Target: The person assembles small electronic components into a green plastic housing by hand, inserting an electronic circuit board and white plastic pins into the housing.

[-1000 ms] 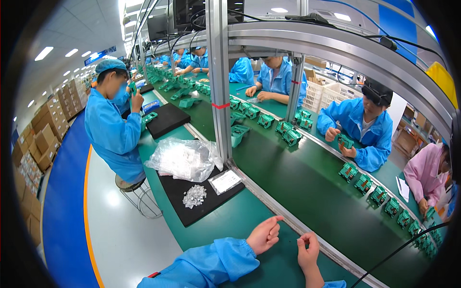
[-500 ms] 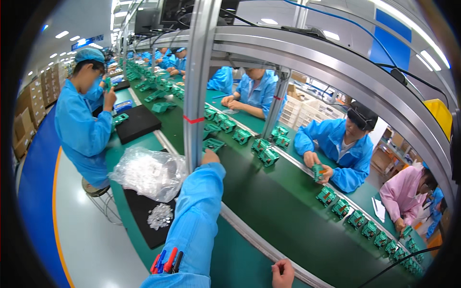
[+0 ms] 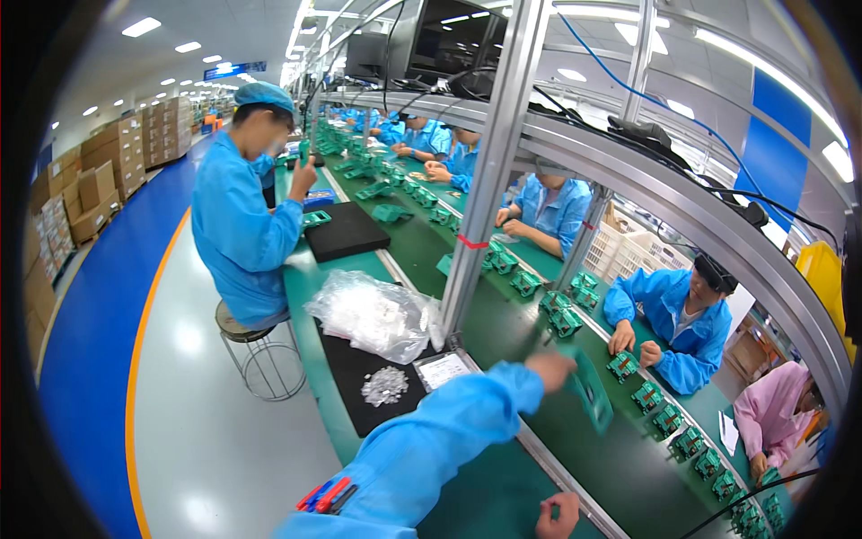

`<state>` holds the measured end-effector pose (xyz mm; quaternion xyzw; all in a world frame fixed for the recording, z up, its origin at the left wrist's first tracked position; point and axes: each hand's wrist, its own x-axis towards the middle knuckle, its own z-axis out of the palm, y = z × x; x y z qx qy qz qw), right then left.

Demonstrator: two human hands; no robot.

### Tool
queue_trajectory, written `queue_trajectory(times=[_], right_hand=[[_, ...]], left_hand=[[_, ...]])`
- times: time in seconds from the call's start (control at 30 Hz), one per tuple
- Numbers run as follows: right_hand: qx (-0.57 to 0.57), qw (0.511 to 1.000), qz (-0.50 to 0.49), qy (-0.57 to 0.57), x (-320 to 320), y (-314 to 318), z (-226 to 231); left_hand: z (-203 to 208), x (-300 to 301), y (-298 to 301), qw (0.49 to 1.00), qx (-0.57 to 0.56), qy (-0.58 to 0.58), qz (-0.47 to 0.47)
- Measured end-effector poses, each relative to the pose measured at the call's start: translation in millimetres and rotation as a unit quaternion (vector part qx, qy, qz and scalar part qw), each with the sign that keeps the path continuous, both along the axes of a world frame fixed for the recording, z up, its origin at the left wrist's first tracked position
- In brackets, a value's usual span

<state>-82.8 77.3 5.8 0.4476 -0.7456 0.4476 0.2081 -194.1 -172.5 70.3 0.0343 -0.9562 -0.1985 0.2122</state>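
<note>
My left arm reaches out over the green conveyor belt. My left hand (image 3: pixel 549 368) grips one end of a green plastic housing (image 3: pixel 591 393), a long shell with an opening, smeared by motion. The housing hangs tilted above the belt. At the lower edge of the view, my right hand (image 3: pixel 558 516) has its fingers curled in, with nothing visible in them. It is near the belt's metal side rail (image 3: pixel 575 490), over my green worktop. Beside my left forearm, a pile of small clear-white parts (image 3: pixel 385 386) lies on a black mat (image 3: pixel 350 409).
A metal post (image 3: pixel 492 171) stands at the belt's near edge, with a plastic bag (image 3: pixel 373 310) of white parts beside it. Green assemblies (image 3: pixel 647 396) line the far side. Co-workers sit opposite; another person (image 3: pixel 247 216) sits at my left by a black pad (image 3: pixel 346 232).
My left hand has come from behind the post and swung right, carrying the green housing over the belt. The view has turned left. My right hand stays low, fingers curled.
</note>
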Motion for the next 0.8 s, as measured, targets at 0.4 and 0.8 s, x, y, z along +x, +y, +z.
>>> queue_trajectory(times=[0.4, 0.8], right_hand=[[-0.02, 0.991, -0.072, -0.108, 50.7, 70.8, 20.7], [0.325, 0.945, -0.048, -0.009, 10.7, 74.1, 58.6]], left_hand=[[-43.8, 154.1, 105.5, 0.944, -0.048, -0.108, -0.31], [-67.6, 249.2, 243.3, 0.917, 0.035, 0.044, -0.394]])
